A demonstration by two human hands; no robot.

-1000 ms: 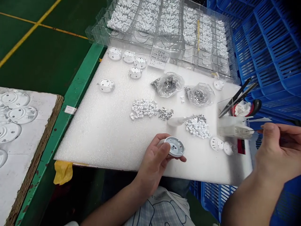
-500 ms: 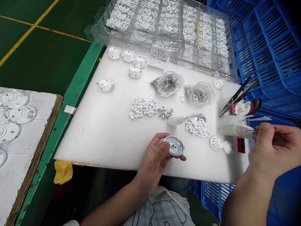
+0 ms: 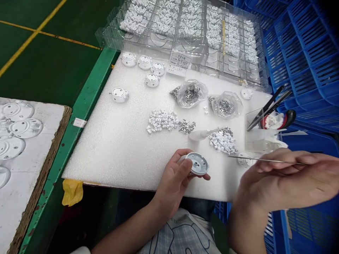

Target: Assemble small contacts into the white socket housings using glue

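My left hand (image 3: 172, 181) is closed around a round white plastic housing (image 3: 200, 165), with thumb on its rim and its hollow inner side turned up. Small posts and holes show inside it. To the right, my right hand (image 3: 288, 181), palm partly up, grips a thin metal rod (image 3: 275, 161) whose tip points left toward the housing, well apart from it. Beneath that rod lies a white slotted disc (image 3: 244, 161). Beyond the housing is a translucent nozzle bottle (image 3: 198, 135), beside a pile of small white parts (image 3: 224, 143) and small metal pieces (image 3: 187, 127).
Another heap of white parts (image 3: 162, 120) lies left of the bottle. Plastic bags of metal pieces (image 3: 192, 93) sit behind. Clear trays (image 3: 164, 44) line the back. A clear box (image 3: 254, 139) with tools stands right, near blue crates (image 3: 299, 46). Several white housings (image 3: 120, 94) rest at left.
My right hand has moved left from beside the clear box and turned over, bringing the metal rod over the slotted disc. My left hand and the housing have stayed nearly still.
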